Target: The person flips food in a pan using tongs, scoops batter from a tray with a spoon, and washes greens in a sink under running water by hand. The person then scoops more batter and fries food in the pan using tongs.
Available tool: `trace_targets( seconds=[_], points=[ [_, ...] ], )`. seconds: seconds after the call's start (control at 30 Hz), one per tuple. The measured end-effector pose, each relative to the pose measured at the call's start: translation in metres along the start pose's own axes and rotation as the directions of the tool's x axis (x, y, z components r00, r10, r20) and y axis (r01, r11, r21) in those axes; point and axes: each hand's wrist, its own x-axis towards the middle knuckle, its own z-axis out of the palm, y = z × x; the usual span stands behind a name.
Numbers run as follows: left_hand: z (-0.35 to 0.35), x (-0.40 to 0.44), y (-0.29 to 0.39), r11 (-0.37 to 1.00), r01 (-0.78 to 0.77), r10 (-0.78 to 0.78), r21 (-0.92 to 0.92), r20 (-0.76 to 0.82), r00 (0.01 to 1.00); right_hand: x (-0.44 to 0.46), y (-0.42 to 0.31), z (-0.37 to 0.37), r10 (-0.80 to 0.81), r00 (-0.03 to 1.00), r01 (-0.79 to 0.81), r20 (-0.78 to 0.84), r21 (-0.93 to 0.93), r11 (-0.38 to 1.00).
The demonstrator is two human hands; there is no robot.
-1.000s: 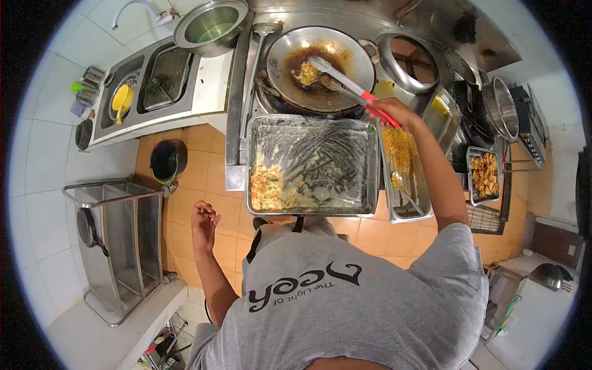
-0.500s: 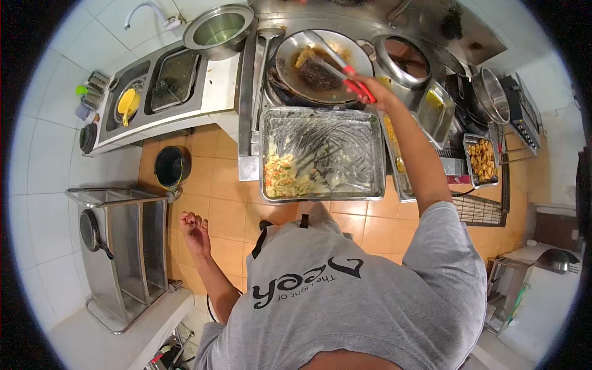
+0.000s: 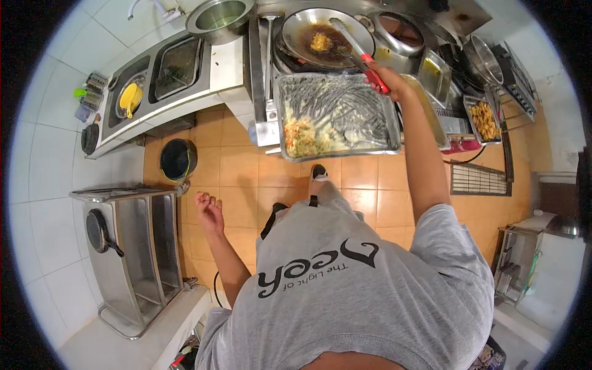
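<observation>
My right hand (image 3: 394, 82) is closed on the red handles of metal tongs (image 3: 350, 38), whose tips reach over the right side of the wok (image 3: 296, 34). One golden fried piece (image 3: 320, 42) sits in dark oil at the middle of the wok. Below the wok is a large metal tray (image 3: 364, 126), smeared with pale batter. A batter and chopped vegetable mix (image 3: 302, 137) gathers in its lower left corner. My left hand (image 3: 209, 211) hangs away from the counter, holding nothing, its fingers loosely bent and apart.
A long-handled ladle (image 3: 269, 55) lies left of the wok. At right are a tray of fried pieces (image 3: 484, 120) and a steel bowl (image 3: 484, 60). The sink (image 3: 176, 68) holds dark trays; a yellow scoop (image 3: 130, 97) lies beside it. A black bucket (image 3: 178, 160) stands on the floor.
The tongs have swung from the middle of the wok to its right side, with the fried piece now visible in the oil. The view has shifted. My left hand's fingers have loosened slightly.
</observation>
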Motion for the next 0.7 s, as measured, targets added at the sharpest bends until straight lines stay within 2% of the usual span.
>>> trace_targets(
  seconds=[0.1,0.2,0.3,0.4,0.5,0.53,0.7],
  points=[
    [-0.030,0.005,-0.020,0.993,0.093,-0.091,-0.074,0.023,0.996,-0.017,0.022,0.032,-0.040,0.999,0.035,0.016,0.267,0.963],
    [-0.044,-0.001,-0.037,0.973,0.179,-0.181,-0.148,0.002,0.984,-0.019,0.036,0.072,-0.076,0.994,0.021,0.076,0.562,0.827],
    [-0.058,-0.008,-0.047,0.949,0.228,-0.241,-0.215,-0.034,0.970,-0.013,0.041,0.126,-0.090,0.995,0.031,0.041,0.737,0.675],
    [-0.073,-0.010,-0.046,0.928,0.251,-0.278,-0.274,-0.061,0.959,-0.014,0.036,0.174,-0.158,0.986,0.079,0.044,0.713,0.696],
    [-0.082,-0.015,-0.036,0.927,0.211,-0.259,-0.310,-0.125,0.958,-0.023,0.026,0.224,-0.173,0.977,0.047,0.124,0.666,0.745],
    [-0.085,-0.018,-0.031,0.927,0.187,-0.247,-0.324,-0.153,0.957,-0.026,0.025,0.239,-0.216,0.956,0.042,0.196,0.641,0.767],
    [-0.101,-0.041,-0.008,0.918,0.046,-0.139,-0.393,-0.212,0.967,-0.037,0.023,0.311,-0.202,0.902,-0.038,0.382,0.536,0.843]
  ],
)
